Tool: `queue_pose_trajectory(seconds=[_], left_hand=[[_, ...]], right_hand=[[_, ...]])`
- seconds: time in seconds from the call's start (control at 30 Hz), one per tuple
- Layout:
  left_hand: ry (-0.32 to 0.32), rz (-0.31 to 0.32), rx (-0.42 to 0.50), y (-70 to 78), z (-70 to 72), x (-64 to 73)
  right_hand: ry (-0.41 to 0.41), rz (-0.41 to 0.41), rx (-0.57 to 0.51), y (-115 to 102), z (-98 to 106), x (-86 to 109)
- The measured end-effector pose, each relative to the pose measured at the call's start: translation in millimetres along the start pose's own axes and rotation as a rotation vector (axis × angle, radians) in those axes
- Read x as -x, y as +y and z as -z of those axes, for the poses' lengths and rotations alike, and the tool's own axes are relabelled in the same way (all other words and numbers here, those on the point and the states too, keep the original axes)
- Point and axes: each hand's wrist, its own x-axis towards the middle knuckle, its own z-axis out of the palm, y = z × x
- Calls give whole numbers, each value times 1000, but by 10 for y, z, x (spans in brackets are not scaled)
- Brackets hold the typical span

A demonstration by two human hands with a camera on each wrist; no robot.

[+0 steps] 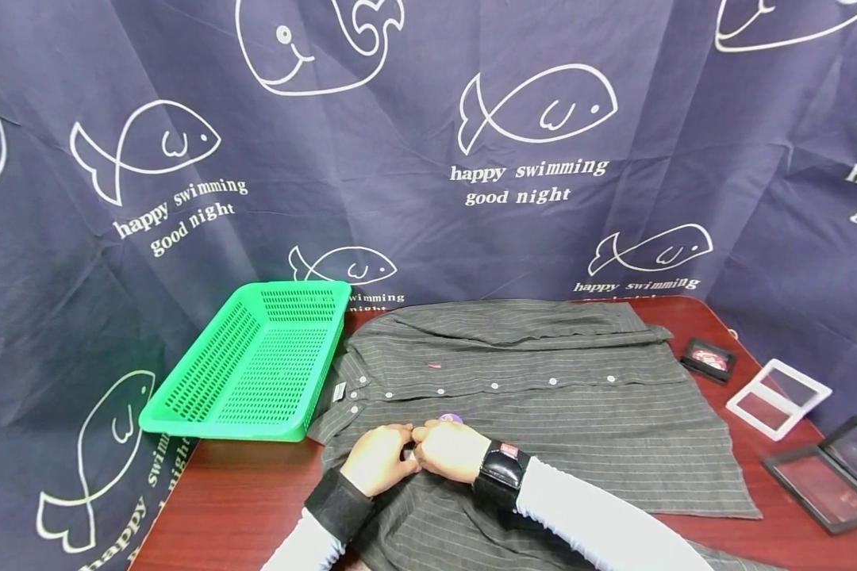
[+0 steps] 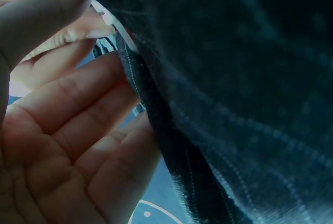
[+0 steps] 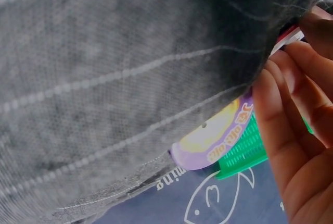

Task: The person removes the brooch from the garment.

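Head view: left hand [image 1: 378, 460] and right hand [image 1: 453, 450] pinch the gray shirt [image 1: 564, 436], most spreading beyond their grip.

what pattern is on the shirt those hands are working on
The shirt is dark grey with thin pale stripes, clearest in the head view.

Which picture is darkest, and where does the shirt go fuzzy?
Left wrist view: darkest, with the shirt a blurry, near-black patch at upper right; right wrist view: lighter, but the shirt looks soft, likely too close to the camera; head view: brightest, shirt fairly clear.
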Motion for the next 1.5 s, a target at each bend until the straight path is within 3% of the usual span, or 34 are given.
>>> queue_pose_trajectory(seconds=[0.2,0.77,1.1,1.5], left_hand=[[-60,35,-14,-24,-20,-1],[-64,27,10,-45,-29,-1],[-103,31,26,-38,19,-5],[-130,58,41,-17,43,-13]], right_hand=[[-23,-8,-26,1,4,0],[-64,-67,-156,18,7,11],[6,-34,-136,57,14,46],[16,-33,13,-14,-25,52]])
